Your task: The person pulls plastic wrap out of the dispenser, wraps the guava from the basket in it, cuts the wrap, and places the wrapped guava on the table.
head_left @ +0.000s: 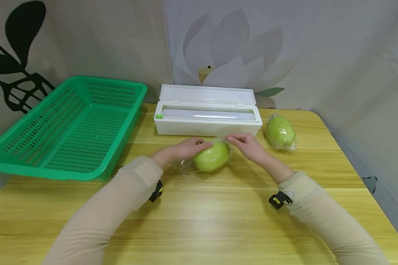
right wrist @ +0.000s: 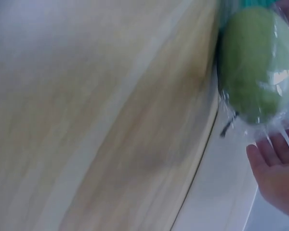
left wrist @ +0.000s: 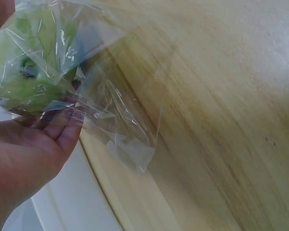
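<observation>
A pale green oval melon [head_left: 212,156], partly covered in clear plastic wrap, is between the two hands above the wooden table. My left hand [head_left: 189,148] holds it from the left, thumb on top and fingers curled behind and beneath. In the left wrist view, loose plastic wrap [left wrist: 127,122] hangs past the melon's end and the left fingertips. At the other end, my right hand [head_left: 247,145] pinches the wrap's edge between thumb and fingers. The right wrist view shows a dark stem [right wrist: 228,125] by the melon and wrap stretched toward the right fingertips [right wrist: 266,150].
Behind the hands stands a white wrap dispenser box [head_left: 207,127], lid raised, with a roll of film [head_left: 207,115] inside. A second wrapped melon [head_left: 280,131] lies to its right. The large green plastic basket [head_left: 99,175] occupies the table's left side. A fabric backdrop [head_left: 335,55] rises behind.
</observation>
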Tool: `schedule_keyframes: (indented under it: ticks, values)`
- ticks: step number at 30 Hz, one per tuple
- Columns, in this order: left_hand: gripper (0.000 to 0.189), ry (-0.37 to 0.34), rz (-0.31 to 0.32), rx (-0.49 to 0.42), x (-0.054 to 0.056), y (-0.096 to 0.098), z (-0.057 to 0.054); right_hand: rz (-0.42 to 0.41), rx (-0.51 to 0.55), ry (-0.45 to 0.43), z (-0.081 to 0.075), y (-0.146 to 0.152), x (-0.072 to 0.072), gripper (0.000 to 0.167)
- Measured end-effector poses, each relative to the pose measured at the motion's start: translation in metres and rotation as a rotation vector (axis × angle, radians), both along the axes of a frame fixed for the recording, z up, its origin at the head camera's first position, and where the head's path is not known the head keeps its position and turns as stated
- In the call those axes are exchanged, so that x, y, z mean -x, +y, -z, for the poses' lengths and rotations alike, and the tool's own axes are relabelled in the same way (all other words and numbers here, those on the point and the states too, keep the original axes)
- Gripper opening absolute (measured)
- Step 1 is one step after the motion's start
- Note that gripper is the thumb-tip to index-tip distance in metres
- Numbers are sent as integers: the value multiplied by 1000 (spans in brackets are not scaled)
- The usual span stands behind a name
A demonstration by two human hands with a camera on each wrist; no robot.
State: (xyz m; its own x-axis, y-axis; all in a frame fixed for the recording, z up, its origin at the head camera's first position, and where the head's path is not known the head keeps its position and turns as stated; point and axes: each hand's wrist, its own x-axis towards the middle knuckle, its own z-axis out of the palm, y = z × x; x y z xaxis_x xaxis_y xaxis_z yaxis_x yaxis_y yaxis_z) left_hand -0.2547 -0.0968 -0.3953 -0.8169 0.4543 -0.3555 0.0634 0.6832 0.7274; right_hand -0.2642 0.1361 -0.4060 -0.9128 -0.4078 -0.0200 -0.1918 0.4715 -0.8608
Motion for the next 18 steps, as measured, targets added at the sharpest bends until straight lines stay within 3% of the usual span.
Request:
schedule_keyframes:
  ticks: [7, 13, 18]
  values:
    - [62, -16, -3, -14, -1, -2, 1, -64, 57, 24, -2, -3, -6, 48]
    - [63, -14, 18, -14, -1, -3, 1, -253, -8, -30, 5, -3, -8, 56]
    - [64, 0, 31, 8, 0, -4, 3, -296, -35, 25, 7, -9, -13, 60]
